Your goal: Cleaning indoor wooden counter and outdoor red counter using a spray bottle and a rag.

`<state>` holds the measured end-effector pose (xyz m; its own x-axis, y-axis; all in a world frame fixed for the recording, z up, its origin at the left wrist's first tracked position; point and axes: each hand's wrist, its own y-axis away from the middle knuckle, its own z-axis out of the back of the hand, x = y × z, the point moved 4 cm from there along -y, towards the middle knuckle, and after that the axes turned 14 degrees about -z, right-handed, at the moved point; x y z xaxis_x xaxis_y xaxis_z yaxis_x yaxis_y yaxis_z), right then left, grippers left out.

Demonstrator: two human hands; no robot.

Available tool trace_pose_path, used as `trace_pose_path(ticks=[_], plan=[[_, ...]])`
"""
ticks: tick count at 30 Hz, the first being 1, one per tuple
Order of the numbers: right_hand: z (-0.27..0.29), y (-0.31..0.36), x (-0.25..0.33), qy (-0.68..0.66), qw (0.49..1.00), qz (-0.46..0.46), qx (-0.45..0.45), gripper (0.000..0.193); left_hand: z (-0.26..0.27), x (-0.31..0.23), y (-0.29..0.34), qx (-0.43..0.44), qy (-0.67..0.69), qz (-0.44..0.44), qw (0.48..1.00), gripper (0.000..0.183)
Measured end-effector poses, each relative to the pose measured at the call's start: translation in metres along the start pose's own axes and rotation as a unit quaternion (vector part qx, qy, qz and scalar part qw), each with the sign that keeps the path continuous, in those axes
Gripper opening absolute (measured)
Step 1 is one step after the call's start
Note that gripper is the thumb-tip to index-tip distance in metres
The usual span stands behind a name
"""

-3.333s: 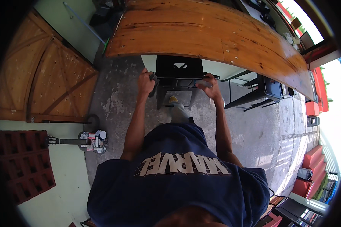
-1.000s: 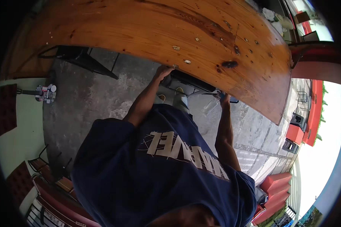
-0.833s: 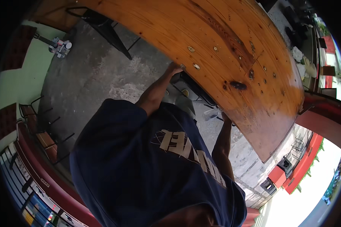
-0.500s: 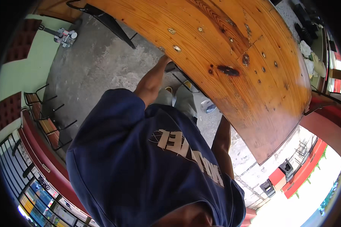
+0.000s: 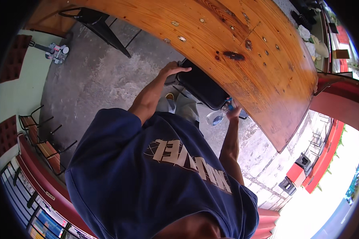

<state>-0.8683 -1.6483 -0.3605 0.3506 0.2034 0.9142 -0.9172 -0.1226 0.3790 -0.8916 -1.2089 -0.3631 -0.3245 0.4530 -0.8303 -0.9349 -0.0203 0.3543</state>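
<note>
My left hand (image 5: 174, 69) grips the edge of a black padded chair (image 5: 201, 84), its thumb lying over the top and its other fingers mostly hidden. The chair sits partly under the wooden table (image 5: 243, 91). By the table's near edge, my right hand (image 5: 233, 111) is closed around the blue top of a clear plastic bottle (image 5: 216, 118), close to the chair's right corner. The bottle is tilted, its wide clear body pointing toward me. Some of the right fingers are hidden behind the bottle's top.
Another black chair (image 5: 97, 26) stands at the far left of the table. Wood-and-metal chairs (image 5: 48, 145) line the left wall. White flowers (image 5: 307, 38) sit beyond the table's right side. Dark grey chairs or stools (image 5: 303, 163) are beside a red ledge at right.
The black chair has come out from under the table edge toward me, with my left hand on it. My right hand and the bottle now show clear of the table.
</note>
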Motion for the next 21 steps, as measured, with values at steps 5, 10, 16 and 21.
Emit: trace_pose_path(ticks=[5, 10, 16, 21], plan=[[0.000, 0.027, 0.030, -0.275, 0.942, -0.188, 0.028, 0.032, 0.012, -0.050, 0.018, 0.025, -0.056, 0.070, 0.996, 0.105], [-0.018, 0.032, 0.063, -0.243, 0.953, -0.154, 0.092, 0.031, 0.018, -0.066, 0.036, 0.033, -0.041, 0.050, 0.997, 0.103], [-0.029, 0.071, 0.075, -0.127, 0.979, -0.156, -0.019, 0.039, 0.015, -0.068, 0.047, -0.006, -0.125, 0.023, 0.992, 0.090], [-0.052, 0.126, 0.108, 0.068, 0.982, 0.004, -0.177, 0.034, 0.014, -0.044, 0.087, -0.201, 0.062, 0.035, 0.977, 0.044]])
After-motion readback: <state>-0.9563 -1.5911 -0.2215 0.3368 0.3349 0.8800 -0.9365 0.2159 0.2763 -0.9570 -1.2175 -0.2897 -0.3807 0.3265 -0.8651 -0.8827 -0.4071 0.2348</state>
